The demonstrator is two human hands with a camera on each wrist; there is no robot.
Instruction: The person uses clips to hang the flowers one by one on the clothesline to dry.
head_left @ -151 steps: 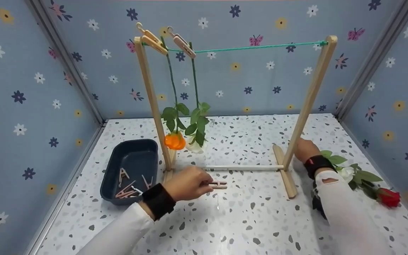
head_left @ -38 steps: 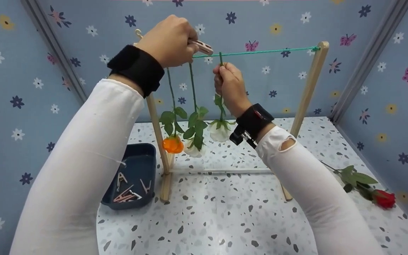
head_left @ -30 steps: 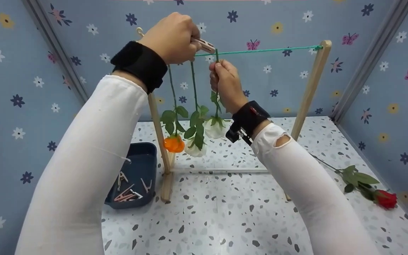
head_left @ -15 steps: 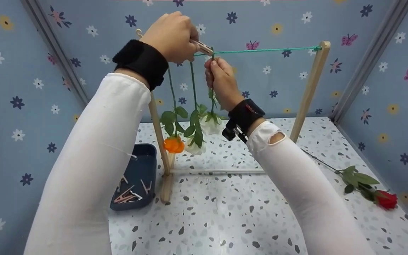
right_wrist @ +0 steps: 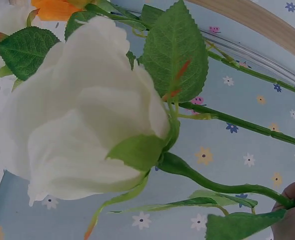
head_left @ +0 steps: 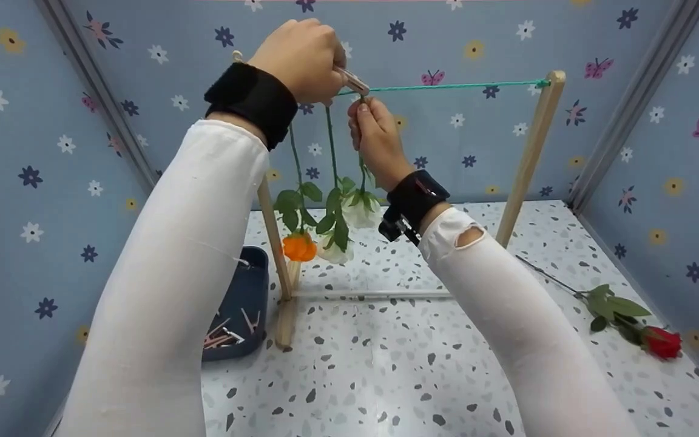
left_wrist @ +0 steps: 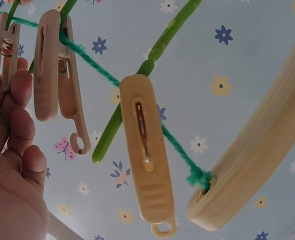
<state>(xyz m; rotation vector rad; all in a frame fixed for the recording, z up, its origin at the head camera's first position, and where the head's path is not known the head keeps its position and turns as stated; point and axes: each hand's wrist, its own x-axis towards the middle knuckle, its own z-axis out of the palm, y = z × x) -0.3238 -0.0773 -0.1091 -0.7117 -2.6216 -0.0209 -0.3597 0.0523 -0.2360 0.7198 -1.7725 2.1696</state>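
My left hand (head_left: pixel 301 64) is raised to the green rope (head_left: pixel 440 87) and pinches a pale pink clothespin (head_left: pixel 354 82). The clothespin's tip overlaps the rope at the top of a rose stem; the left wrist view shows its legs (left_wrist: pixel 6 65) straddling rope and stem. Just below the rope, my right hand (head_left: pixel 380 136) grips that stem. Its white rose (right_wrist: pixel 87 115) hangs head down. To the left hang an orange flower (head_left: pixel 299 247) and another white rose (head_left: pixel 334 249). A yellow clothespin (left_wrist: pixel 147 150) and a beige clothespin (left_wrist: pixel 47 65) clip their stems to the rope.
A wooden frame (head_left: pixel 522 176) holds the rope, with a pale crossbar (head_left: pixel 380 294) low between its posts. Behind my left sleeve, a dark blue bin (head_left: pixel 252 261) holds several clothespins (head_left: pixel 222 334). At the right a red rose (head_left: pixel 662 342) lies on the speckled table (head_left: pixel 374 376).
Both hands have risen from table level to the rope. The white rose has come up from the table in my right hand, then shifted left until its stem met the clothespin.
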